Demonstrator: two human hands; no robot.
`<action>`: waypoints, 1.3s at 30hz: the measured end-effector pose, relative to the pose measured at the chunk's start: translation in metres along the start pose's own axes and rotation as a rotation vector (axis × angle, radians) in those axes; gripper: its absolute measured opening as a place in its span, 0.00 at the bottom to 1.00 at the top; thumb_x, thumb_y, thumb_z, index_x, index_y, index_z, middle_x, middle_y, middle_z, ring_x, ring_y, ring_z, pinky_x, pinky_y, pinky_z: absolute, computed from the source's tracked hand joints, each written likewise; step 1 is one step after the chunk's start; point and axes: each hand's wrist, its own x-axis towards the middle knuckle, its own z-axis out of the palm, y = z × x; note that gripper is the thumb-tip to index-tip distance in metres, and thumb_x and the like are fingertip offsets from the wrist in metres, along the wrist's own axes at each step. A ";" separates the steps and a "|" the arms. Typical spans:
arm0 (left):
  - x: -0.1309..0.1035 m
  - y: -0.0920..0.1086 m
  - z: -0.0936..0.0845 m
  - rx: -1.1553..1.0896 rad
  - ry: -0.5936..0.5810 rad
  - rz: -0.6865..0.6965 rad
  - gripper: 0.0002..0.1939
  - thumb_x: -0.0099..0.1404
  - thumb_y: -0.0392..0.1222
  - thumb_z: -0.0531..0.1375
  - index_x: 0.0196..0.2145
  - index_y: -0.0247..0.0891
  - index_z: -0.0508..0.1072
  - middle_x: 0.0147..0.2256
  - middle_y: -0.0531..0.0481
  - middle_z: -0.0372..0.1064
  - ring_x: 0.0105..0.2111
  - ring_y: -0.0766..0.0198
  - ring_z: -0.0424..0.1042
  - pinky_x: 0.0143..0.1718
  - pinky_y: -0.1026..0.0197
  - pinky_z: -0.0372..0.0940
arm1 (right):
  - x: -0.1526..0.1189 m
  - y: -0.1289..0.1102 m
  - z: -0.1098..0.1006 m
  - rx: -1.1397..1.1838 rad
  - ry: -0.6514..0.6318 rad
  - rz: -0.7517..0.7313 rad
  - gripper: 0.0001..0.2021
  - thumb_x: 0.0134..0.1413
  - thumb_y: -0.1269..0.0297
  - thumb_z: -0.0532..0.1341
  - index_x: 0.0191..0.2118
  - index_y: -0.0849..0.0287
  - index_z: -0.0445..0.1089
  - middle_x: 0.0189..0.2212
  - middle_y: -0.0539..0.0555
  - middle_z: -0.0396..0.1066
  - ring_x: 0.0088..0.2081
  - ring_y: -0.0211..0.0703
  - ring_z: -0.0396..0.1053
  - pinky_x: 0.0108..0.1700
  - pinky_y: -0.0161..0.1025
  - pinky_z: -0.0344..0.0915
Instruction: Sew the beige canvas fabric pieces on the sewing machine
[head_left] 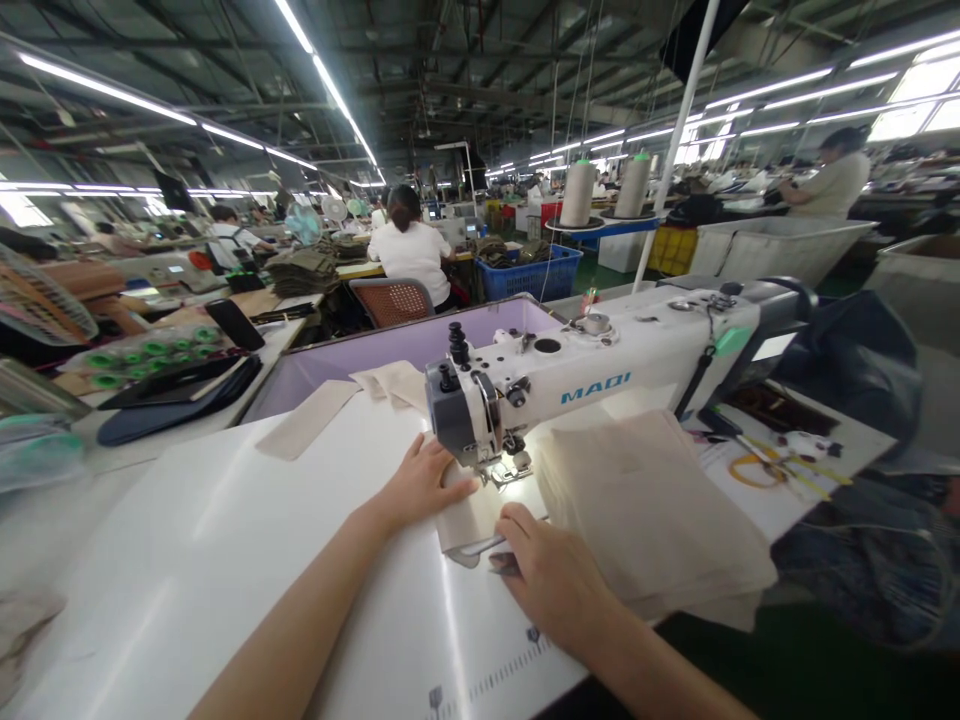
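A beige fabric piece (466,522) lies under the head of a white sewing machine (600,365), near its lit presser foot (512,472). My left hand (420,485) rests flat on the cloth's left side, thumb and fingers apart. On the other side, my right hand (546,565) is closed, its fingertips pinching the near right edge of that piece. Something small and dark shows under its curled fingers; its kind is hidden. To the right of the needle area sits a stack of beige fabric panels (645,510).
Beige strips (307,418) lie on the white table (225,560), left of the machine. Yellow-handled scissors (754,468) lie at right. Beyond are a lilac bin (337,365), thread cones (577,195), a blue basket (529,277) and a seated person (409,250).
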 end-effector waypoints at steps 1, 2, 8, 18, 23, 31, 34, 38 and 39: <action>0.000 -0.001 0.000 0.013 -0.003 0.002 0.25 0.69 0.57 0.59 0.57 0.40 0.72 0.60 0.41 0.68 0.61 0.45 0.64 0.66 0.41 0.52 | 0.001 0.000 -0.001 -0.005 -0.001 -0.001 0.06 0.62 0.69 0.59 0.44 0.58 0.69 0.48 0.53 0.72 0.39 0.45 0.75 0.36 0.38 0.66; 0.001 -0.002 -0.001 0.029 -0.007 0.003 0.25 0.69 0.56 0.58 0.57 0.41 0.72 0.60 0.41 0.68 0.61 0.46 0.64 0.65 0.42 0.52 | 0.001 0.000 -0.002 -0.009 -0.001 0.001 0.06 0.62 0.69 0.59 0.45 0.58 0.69 0.48 0.53 0.72 0.39 0.45 0.75 0.36 0.38 0.66; 0.002 0.014 -0.008 0.119 0.020 -0.048 0.16 0.69 0.52 0.61 0.45 0.38 0.76 0.50 0.41 0.74 0.55 0.44 0.69 0.62 0.38 0.58 | 0.003 0.001 -0.006 -0.019 -0.010 -0.012 0.06 0.62 0.69 0.59 0.44 0.58 0.69 0.48 0.53 0.72 0.39 0.45 0.75 0.35 0.38 0.66; -0.076 0.072 0.023 0.071 0.144 0.344 0.17 0.75 0.36 0.52 0.58 0.36 0.70 0.55 0.39 0.72 0.57 0.51 0.70 0.56 0.48 0.71 | -0.010 0.008 -0.002 0.061 -0.014 -0.074 0.18 0.62 0.72 0.57 0.56 0.59 0.66 0.53 0.55 0.72 0.44 0.47 0.75 0.42 0.40 0.69; -0.072 0.064 0.018 0.054 0.157 0.377 0.17 0.75 0.37 0.52 0.58 0.38 0.71 0.54 0.41 0.73 0.56 0.52 0.72 0.56 0.49 0.72 | -0.002 0.009 -0.005 0.052 -0.029 -0.052 0.14 0.63 0.70 0.57 0.53 0.59 0.69 0.52 0.53 0.73 0.41 0.47 0.76 0.40 0.40 0.69; -0.053 0.054 0.006 0.020 0.105 0.342 0.16 0.74 0.36 0.50 0.53 0.37 0.74 0.52 0.40 0.74 0.53 0.53 0.74 0.54 0.50 0.73 | 0.020 0.018 -0.008 0.062 0.005 -0.084 0.14 0.63 0.68 0.57 0.53 0.56 0.70 0.55 0.51 0.72 0.44 0.47 0.76 0.43 0.40 0.68; -0.046 0.049 0.002 0.010 0.093 0.336 0.16 0.73 0.36 0.51 0.53 0.38 0.74 0.53 0.41 0.73 0.55 0.53 0.73 0.56 0.51 0.71 | 0.027 0.018 -0.012 0.064 -0.008 -0.065 0.14 0.61 0.69 0.58 0.52 0.54 0.70 0.55 0.50 0.72 0.44 0.47 0.75 0.43 0.39 0.67; -0.037 0.040 0.000 0.006 0.096 0.316 0.18 0.72 0.35 0.51 0.54 0.37 0.73 0.54 0.41 0.73 0.56 0.53 0.72 0.57 0.50 0.70 | 0.029 0.016 -0.015 0.063 -0.019 -0.042 0.13 0.62 0.69 0.57 0.50 0.53 0.71 0.53 0.51 0.74 0.45 0.47 0.75 0.44 0.39 0.66; -0.036 0.038 0.000 0.012 0.096 0.313 0.17 0.72 0.35 0.51 0.54 0.36 0.73 0.54 0.41 0.73 0.56 0.53 0.72 0.58 0.50 0.70 | 0.028 0.016 -0.015 0.067 -0.018 -0.042 0.13 0.62 0.69 0.57 0.50 0.53 0.71 0.53 0.51 0.74 0.45 0.47 0.75 0.45 0.39 0.66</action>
